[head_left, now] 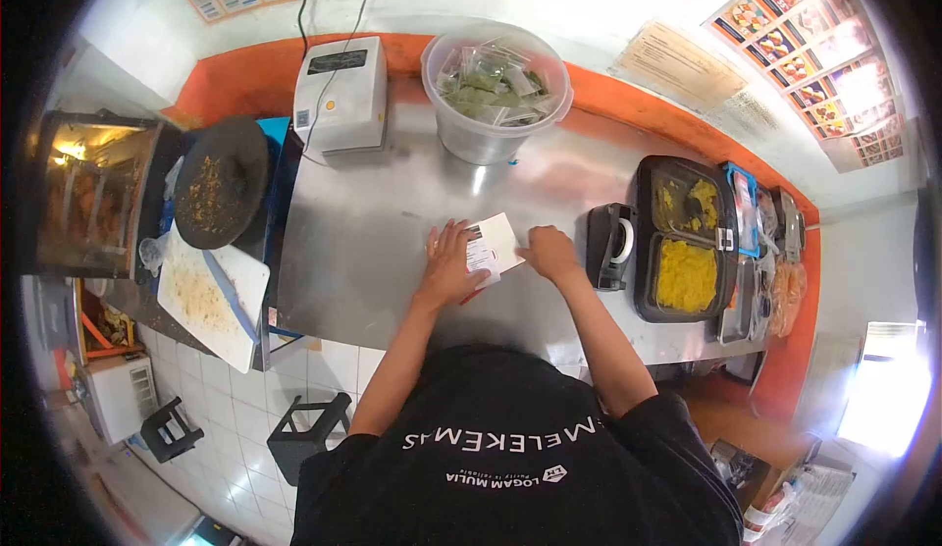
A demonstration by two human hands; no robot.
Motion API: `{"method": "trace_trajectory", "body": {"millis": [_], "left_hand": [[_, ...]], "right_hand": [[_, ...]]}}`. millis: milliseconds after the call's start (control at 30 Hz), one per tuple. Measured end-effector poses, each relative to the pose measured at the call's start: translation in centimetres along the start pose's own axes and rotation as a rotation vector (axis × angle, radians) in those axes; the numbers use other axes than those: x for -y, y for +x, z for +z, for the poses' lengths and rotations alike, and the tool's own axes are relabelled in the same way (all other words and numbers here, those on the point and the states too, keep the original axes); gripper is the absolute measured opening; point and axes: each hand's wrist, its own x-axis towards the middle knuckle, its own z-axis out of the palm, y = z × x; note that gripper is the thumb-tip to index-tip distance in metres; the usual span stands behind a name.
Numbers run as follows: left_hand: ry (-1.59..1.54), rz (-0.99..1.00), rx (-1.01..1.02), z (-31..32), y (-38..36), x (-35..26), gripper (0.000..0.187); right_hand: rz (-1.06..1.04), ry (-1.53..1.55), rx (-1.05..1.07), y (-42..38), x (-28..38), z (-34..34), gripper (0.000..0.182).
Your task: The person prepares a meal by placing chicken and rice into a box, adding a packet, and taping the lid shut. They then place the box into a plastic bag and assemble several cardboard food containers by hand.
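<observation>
A small white box (503,236) with a printed paper label lies on the steel table in front of me. My left hand (452,263) grips its left side, fingers over the label and thumb along the near edge. A bit of red shows under the near side, beside the thumb. My right hand (549,253) is closed at the box's right edge, its fingertips curled in and partly hidden. To the right of that hand stands a black tape dispenser (605,249) with a white roll.
Behind are a white label printer (340,95) and a clear bucket (471,139) of small bagged greens. Yellow food fills a black two-part container (643,276) at right. Left are a stone mortar (228,178) and a cutting board (191,281) with a knife (231,296).
</observation>
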Motion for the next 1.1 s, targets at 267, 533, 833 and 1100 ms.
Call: {"method": "trace_trajectory", "body": {"millis": [267,533,833,1100], "left_hand": [[0.034,0.031,-0.003,0.0,0.4,-0.3,0.079],[0.062,0.082,0.025,0.7,0.6,0.4,0.082],[0.065,0.037,0.07,1.0,0.5,0.3,0.08],[-0.01,0.014,0.073,0.2,0.2,0.4,0.084]], "right_hand": [[0.489,0.438,-0.586,-9.7,-12.2,-0.9,0.027],[0.591,1.038,-0.379,-12.4,-17.1,4.4,0.034],[0.491,0.929,-0.535,-16.6,-17.8,10.3,0.026],[0.349,0.413,-0.111,-15.5,-17.8,8.0,0.031]]}}
